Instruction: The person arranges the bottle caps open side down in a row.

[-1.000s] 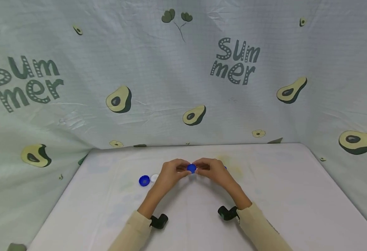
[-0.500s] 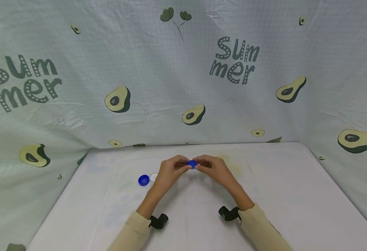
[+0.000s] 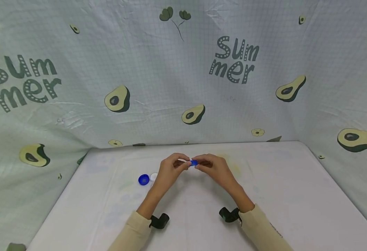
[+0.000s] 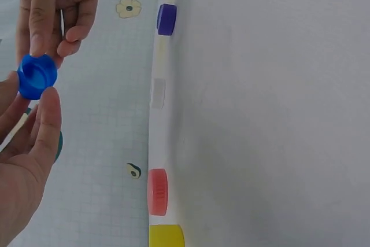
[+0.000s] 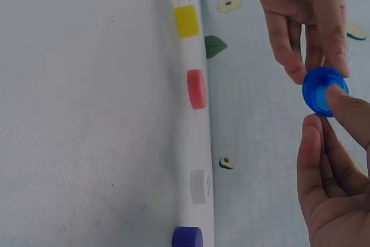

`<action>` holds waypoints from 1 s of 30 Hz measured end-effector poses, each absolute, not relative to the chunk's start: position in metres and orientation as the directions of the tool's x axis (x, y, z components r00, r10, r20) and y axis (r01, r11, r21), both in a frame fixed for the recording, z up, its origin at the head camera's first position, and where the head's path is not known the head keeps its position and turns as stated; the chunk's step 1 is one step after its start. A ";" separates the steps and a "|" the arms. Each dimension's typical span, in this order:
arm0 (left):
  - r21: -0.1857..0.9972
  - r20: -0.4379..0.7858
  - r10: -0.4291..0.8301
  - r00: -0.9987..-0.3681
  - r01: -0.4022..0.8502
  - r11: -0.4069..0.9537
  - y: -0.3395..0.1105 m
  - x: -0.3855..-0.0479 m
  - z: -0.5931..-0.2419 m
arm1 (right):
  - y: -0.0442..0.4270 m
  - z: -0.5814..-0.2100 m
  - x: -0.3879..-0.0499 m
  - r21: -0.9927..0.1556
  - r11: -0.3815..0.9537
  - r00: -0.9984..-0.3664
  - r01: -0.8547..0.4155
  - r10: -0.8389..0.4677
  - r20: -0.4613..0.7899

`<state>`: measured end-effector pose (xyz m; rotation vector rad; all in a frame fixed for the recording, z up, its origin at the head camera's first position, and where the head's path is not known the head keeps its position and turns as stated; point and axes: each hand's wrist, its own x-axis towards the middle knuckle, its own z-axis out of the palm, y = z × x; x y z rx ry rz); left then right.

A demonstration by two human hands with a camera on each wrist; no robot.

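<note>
While the left sleeve (image 3: 130,232) and the right sleeve (image 3: 265,228), both beige, slanted inward from the near side, a black left wrist device (image 3: 160,221) and a black right wrist device (image 3: 229,214) jutted toward each other beside the cuffs. Farther out, the bare forearms converged, and the left hand (image 3: 170,168) and the right hand (image 3: 213,165) met almost symmetrically, with their backs turned upward. Between them was the blue cap (image 3: 194,162), raised off the surface. Both hands pinched it, the thumb and fingers of the left at one side and those of the right at the other, each grip only about as wide as the cap. From the right wrist, the right thumb could be seen overlapping the cap's hollow face; the remaining fingers were loosely bent.

Under the hands stretched a white table (image 3: 221,237) with faint bluish and yellowish patches. On it, left of the left hand, lay a round blue piece (image 3: 144,179), and just beside that a white piece (image 3: 153,177), partly hidden by the left arm. The wrist views showed a spaced-out row near the table's far edge: a yellow piece (image 4: 166,236), a red cap (image 4: 157,192), a white cap (image 4: 158,93) and a purple cap (image 4: 166,19).

Beyond hung a creased, pale backdrop (image 3: 158,69), printed with halved avocados, small flowers and the word "summer", wrapping round both sides.
</note>
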<state>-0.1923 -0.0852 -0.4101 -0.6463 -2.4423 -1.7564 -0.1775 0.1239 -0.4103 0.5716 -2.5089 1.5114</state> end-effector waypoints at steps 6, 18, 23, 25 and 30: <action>0.897 0.291 0.310 -0.905 0.371 0.240 -0.084 -0.192 -0.409 | 0.125 -0.411 -0.178 -0.800 0.453 -0.919 -0.393 -0.191 0.344; 0.871 0.363 0.345 -0.866 0.447 0.205 -0.085 -0.190 -0.415 | 0.124 -0.414 -0.175 -0.861 0.373 -0.937 -0.347 -0.177 0.301; 0.870 0.393 0.342 -0.853 0.466 0.162 -0.086 -0.189 -0.417 | 0.123 -0.414 -0.173 -0.853 0.363 -0.927 -0.374 -0.181 0.330; 0.871 0.401 0.339 -0.851 0.469 0.149 -0.086 -0.189 -0.417 | 0.123 -0.414 -0.173 -0.859 0.340 -0.923 -0.382 -0.185 0.337; 0.873 0.393 0.321 -0.862 0.459 0.166 -0.087 -0.188 -0.418 | 0.122 -0.414 -0.172 -0.872 0.304 -0.922 -0.384 -0.185 0.341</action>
